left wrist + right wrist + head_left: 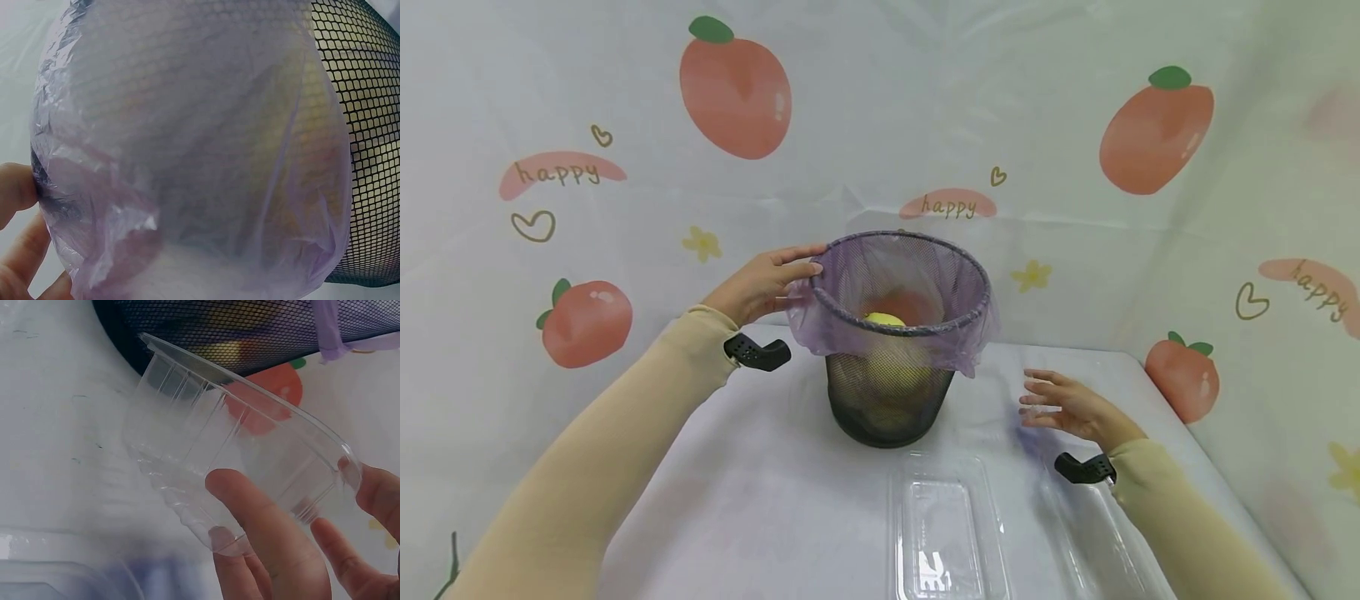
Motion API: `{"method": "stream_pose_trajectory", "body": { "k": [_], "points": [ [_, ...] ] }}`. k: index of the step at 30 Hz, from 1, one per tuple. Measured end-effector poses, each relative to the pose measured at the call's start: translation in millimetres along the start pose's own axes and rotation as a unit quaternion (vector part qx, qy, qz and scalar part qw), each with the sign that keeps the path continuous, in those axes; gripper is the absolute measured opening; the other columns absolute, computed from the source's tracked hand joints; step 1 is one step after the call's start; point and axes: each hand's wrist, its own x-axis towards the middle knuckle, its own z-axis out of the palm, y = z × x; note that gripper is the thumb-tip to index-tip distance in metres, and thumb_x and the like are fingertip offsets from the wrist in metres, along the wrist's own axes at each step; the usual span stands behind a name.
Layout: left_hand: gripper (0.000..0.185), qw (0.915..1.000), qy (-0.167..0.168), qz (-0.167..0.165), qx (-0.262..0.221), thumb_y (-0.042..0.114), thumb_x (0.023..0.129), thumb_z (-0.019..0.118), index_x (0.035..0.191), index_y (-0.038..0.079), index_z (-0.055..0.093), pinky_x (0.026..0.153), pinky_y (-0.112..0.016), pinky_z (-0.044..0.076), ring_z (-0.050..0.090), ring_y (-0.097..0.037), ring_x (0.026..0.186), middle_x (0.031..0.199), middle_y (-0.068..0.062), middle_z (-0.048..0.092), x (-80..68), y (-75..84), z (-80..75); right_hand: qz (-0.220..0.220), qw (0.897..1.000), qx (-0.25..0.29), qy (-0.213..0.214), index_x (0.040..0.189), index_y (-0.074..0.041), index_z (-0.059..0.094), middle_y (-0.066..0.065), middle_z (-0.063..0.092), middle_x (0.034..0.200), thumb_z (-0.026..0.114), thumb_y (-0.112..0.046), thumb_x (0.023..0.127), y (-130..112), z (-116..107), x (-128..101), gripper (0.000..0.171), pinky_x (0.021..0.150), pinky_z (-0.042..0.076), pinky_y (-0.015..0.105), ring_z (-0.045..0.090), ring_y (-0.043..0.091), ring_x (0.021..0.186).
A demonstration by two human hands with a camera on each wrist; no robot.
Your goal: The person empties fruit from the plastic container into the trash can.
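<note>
A black mesh wastebasket point(880, 408) stands on the white table, lined with a thin purple plastic bag point(958, 354) folded over its rim. My left hand point(760, 283) holds the basket's left rim through the bag; in the left wrist view its fingers point(15, 187) sit at the bag's edge, partly hidden. Inside lies a yellowish round fruit point(886, 320), blurred by mesh and bag. Right of the basket, my right hand point(1071, 408) grips a clear plastic box point(187, 419), tilted, with the thumb on its near wall and fingers around its end.
A clear shallow plastic tray point(940, 533) lies on the table in front of the basket. Another clear plastic piece point(1093, 533) is at the right, partly under my right forearm. A white cloth backdrop point(865, 100) with printed fruit rises behind the table.
</note>
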Motion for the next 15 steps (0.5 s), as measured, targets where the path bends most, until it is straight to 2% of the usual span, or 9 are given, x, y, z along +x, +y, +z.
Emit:
{"method": "stream_pose_trajectory", "body": {
  "k": [5,9,12,15],
  "points": [
    [0.052,1.0,0.003,-0.002,0.0,0.022,0.098,0.059,0.147,0.021,0.043,0.106,-0.036,0.044,0.047,-0.013,0.111,0.139,0.0,0.042,0.6,-0.1,1.2,0.019,1.0,0.0,0.006,0.133,-0.011,0.041,0.01,0.053,0.109,0.047,-0.008,0.102,3.9,2.2,1.8,0.032,0.087,0.058,0.041,0.064,0.026,0.102],
    [0.052,1.0,0.002,-0.003,0.002,0.022,0.098,0.058,0.148,0.021,0.042,0.109,-0.039,0.042,0.044,-0.015,0.117,0.147,-0.002,0.037,0.3,0.1,1.2,0.025,0.999,-0.021,0.001,0.15,0.0,0.018,0.016,0.05,0.118,0.046,-0.011,0.103,4.6,1.0,2.5,0.056,0.089,0.057,0.043,0.059,0.025,0.109],
    [0.052,1.0,0.002,-0.002,0.002,0.021,0.098,0.058,0.148,0.021,0.042,0.11,-0.04,0.041,0.044,-0.015,0.118,0.147,-0.002,0.036,0.4,0.0,0.8,0.03,0.999,-0.038,-0.002,0.153,0.004,0.004,0.024,0.043,0.129,0.045,-0.012,0.103,4.6,-0.9,3.2,0.066,0.09,0.057,0.043,0.056,0.028,0.113],
    [0.052,1.0,0.003,-0.001,0.002,0.022,0.098,0.058,0.148,0.021,0.042,0.109,-0.039,0.042,0.046,-0.014,0.115,0.144,-0.001,0.038,0.8,-0.2,0.5,0.034,0.998,-0.045,-0.004,0.152,0.005,0.001,0.033,0.031,0.138,0.044,-0.01,0.104,4.6,-2.5,3.7,0.066,0.092,0.056,0.045,0.053,0.032,0.117]
  ]
}}
